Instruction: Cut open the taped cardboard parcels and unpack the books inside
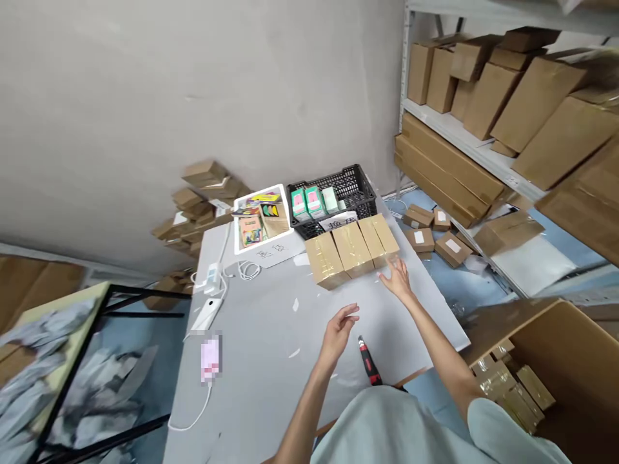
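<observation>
Three tan boxes wrapped in clear film (352, 249) lie side by side on the grey table (261, 361). My right hand (397, 278) reaches out flat with fingers spread, just in front of the rightmost box, holding nothing. My left hand (339, 328) hovers open over the table's middle, fingers loosely curled and empty. A red and black cutter (369, 364) lies on the table near me, between my two arms.
A black crate (351, 187) with green packets and a white tray (262, 219) of coloured items stand at the table's far edge. Phones and cables (209, 316) lie left. Cardboard boxes fill the shelves (488, 103) at right; an open carton (541, 374) with wrapped boxes sits lower right.
</observation>
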`<action>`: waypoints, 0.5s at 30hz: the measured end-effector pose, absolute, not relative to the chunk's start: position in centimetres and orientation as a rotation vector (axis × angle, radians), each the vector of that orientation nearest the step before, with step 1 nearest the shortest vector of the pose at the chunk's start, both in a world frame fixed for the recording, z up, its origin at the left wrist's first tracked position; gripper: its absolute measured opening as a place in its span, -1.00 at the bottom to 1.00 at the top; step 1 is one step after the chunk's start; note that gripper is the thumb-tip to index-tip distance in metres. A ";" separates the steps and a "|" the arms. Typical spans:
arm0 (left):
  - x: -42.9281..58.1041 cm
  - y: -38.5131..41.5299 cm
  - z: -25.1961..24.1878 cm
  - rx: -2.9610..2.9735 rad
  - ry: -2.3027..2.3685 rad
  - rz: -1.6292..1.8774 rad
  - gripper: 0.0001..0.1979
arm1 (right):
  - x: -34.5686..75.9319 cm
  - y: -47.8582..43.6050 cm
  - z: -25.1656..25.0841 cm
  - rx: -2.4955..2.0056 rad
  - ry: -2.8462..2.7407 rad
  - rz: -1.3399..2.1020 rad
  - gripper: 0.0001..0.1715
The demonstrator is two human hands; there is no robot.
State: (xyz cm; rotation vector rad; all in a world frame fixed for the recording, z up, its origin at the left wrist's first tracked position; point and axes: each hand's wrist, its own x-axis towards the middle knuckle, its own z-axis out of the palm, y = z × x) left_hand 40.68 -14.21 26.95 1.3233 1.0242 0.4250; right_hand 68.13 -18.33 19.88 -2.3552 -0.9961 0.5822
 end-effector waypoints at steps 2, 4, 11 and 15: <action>42.9 -14.1 27.8 1.335 1.002 0.448 -0.46 | 69.7 -14.6 19.3 -2.383 -1.025 0.572 -0.07; 44.3 -14.0 28.4 1.342 0.985 0.438 -0.46 | 70.5 -11.8 18.3 -2.368 -1.040 0.570 0.05; 43.7 -14.2 27.4 1.298 1.064 0.336 -0.45 | 72.4 -9.5 14.7 -2.300 -0.887 0.517 0.30; 42.3 -15.4 26.4 1.250 1.107 0.300 -0.42 | 75.1 -10.1 15.1 -2.324 -0.760 0.570 0.25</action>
